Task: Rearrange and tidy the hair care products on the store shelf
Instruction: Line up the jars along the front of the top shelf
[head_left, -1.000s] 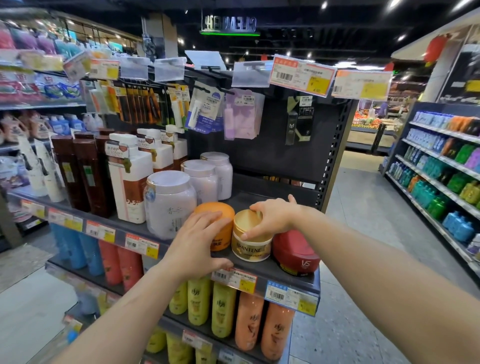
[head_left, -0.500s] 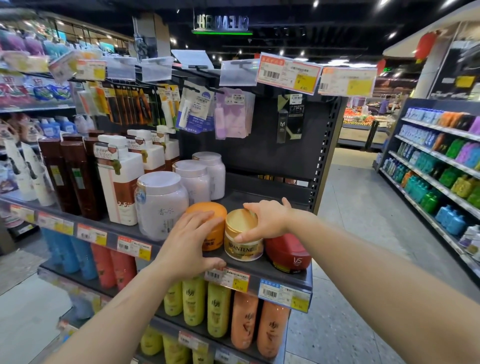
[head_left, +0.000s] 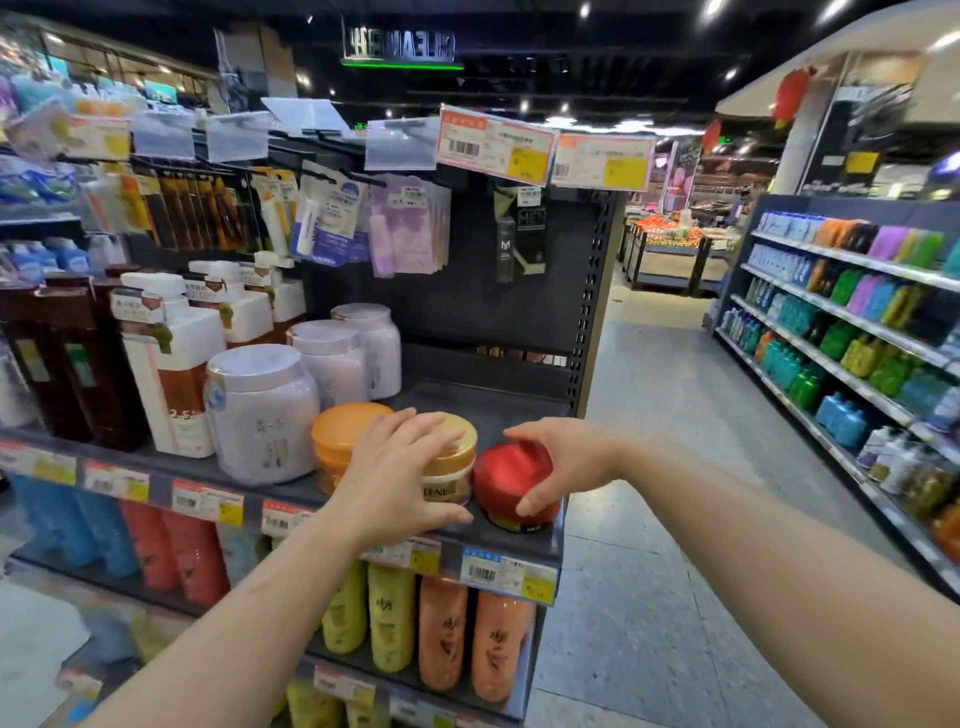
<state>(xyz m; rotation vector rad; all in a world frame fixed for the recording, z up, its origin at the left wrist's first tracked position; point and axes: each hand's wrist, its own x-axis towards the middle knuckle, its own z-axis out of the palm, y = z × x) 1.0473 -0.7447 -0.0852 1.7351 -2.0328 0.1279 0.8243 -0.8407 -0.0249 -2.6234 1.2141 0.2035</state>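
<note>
Dark metal shelf carries big frosted plastic tubs at the left and three squat round jars along its front edge. Since a moment ago the right hand has left the gold-lidded jar and now curls around the glossy red jar; the left hand has shifted from the orange jar to grip the gold one, so lining-up looks under way.

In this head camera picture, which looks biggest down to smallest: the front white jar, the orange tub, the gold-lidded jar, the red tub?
1. Front white jar, clearly largest.
2-4. Red tub, gold-lidded jar, orange tub: alike, hands partly cover them; unranked.
</note>
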